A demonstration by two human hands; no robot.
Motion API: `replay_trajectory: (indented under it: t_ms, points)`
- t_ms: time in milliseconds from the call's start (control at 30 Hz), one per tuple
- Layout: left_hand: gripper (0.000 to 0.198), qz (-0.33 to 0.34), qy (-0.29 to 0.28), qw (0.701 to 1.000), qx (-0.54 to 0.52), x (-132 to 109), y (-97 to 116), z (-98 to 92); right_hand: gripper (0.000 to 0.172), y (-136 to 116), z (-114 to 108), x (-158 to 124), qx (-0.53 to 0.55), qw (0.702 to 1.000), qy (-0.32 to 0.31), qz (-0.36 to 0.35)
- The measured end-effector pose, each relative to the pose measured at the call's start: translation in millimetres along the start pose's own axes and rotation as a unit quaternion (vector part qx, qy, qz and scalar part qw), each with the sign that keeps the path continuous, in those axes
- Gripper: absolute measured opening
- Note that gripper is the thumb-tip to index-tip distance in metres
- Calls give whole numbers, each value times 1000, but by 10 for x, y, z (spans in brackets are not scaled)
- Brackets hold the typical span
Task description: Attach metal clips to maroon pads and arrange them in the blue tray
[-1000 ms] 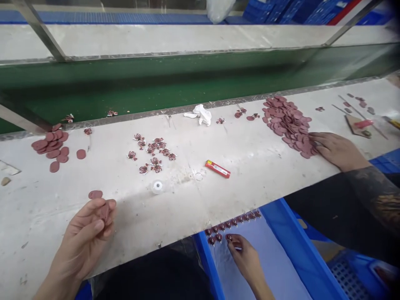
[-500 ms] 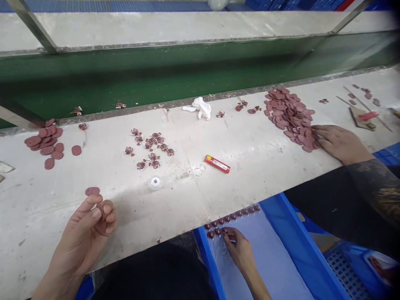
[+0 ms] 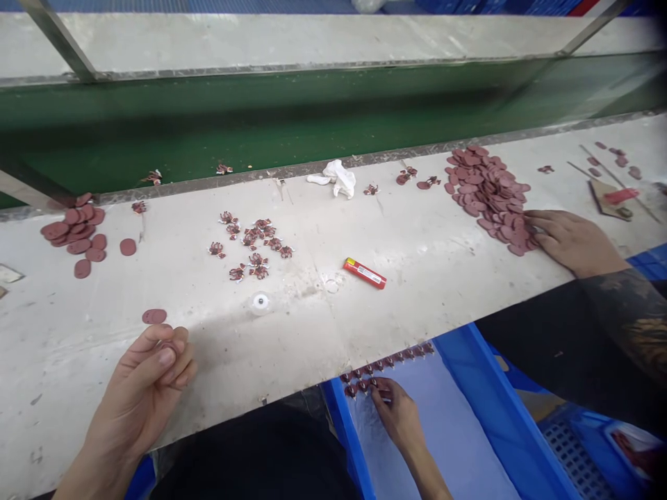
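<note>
Head view: a small dark-red piece (image 3: 373,382) is met by the fingertips of the right hand (image 3: 400,417) at the right end of the short second row, over the white sheet (image 3: 438,430) in the blue tray (image 3: 492,403). It lies up and to the left of the palm, just beside its row neighbour (image 3: 362,386) and below the longer row (image 3: 390,362). Whether it is pinched or let go cannot be told, and its long axis is too small to be read. The right hand is clearly the nearer one. Over the table (image 3: 234,361), well to the left of the tray, a reddish disc (image 3: 169,346) is held between thumb and fingers by the left hand (image 3: 140,385), with two overlapping discs (image 3: 152,317) seen just beyond.
</note>
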State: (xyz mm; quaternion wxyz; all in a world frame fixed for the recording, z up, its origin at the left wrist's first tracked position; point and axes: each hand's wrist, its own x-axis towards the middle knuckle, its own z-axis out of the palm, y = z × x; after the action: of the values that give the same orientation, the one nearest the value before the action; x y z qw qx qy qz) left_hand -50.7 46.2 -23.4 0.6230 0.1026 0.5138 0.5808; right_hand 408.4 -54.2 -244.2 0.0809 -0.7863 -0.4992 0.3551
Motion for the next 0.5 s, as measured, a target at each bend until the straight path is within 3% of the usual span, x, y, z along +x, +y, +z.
replay_trajectory:
  t_ms: [267, 433, 500]
  points:
    - [20, -10, -9, 999, 33, 4, 7, -88, 20, -155, -59, -19, 24, 999, -5, 43]
    - [50, -4, 12, 997, 77, -128, 80, -106, 20, -506, -408, -181, 68, 993, 28, 94]
    - [52, -15, 33, 996, 77, -235, 104, -49, 25, -747, -607, -263, 118, 988, 45, 92]
